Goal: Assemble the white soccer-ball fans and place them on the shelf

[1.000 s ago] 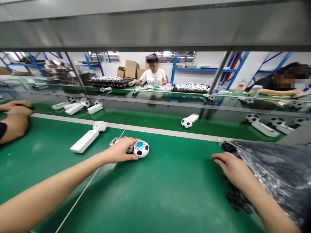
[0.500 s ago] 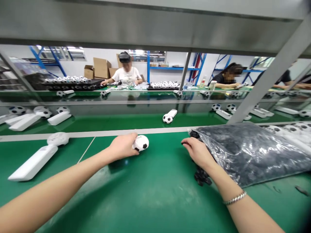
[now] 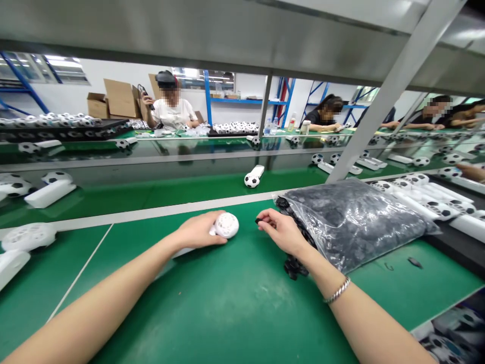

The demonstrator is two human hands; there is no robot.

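My left hand point(image 3: 200, 231) is wrapped round a white device with a round head point(image 3: 227, 225); its perforated white side faces up, and its handle is mostly hidden under the hand. To the right, my right hand point(image 3: 282, 231) pinches a small black piece point(image 3: 258, 221) between thumb and fingertips. Under and beside my right wrist, loose black pieces point(image 3: 293, 267) spill from the mouth of a clear plastic bag point(image 3: 356, 222) full of dark parts. The two hands are apart, above the green work surface point(image 3: 227, 303).
Beyond the pale edge strip, a football-patterned device point(image 3: 253, 177) lies on the green belt point(image 3: 170, 189). More devices lie at the left and right. A black tray point(image 3: 464, 241) holds several at the right. A slanted metal post point(image 3: 379, 111) rises behind the bag. People sit across the line.
The device in my left hand has turned from its football-patterned side to its perforated side. My right hand has come away from the bag's mouth with the black piece. The view has swung right.
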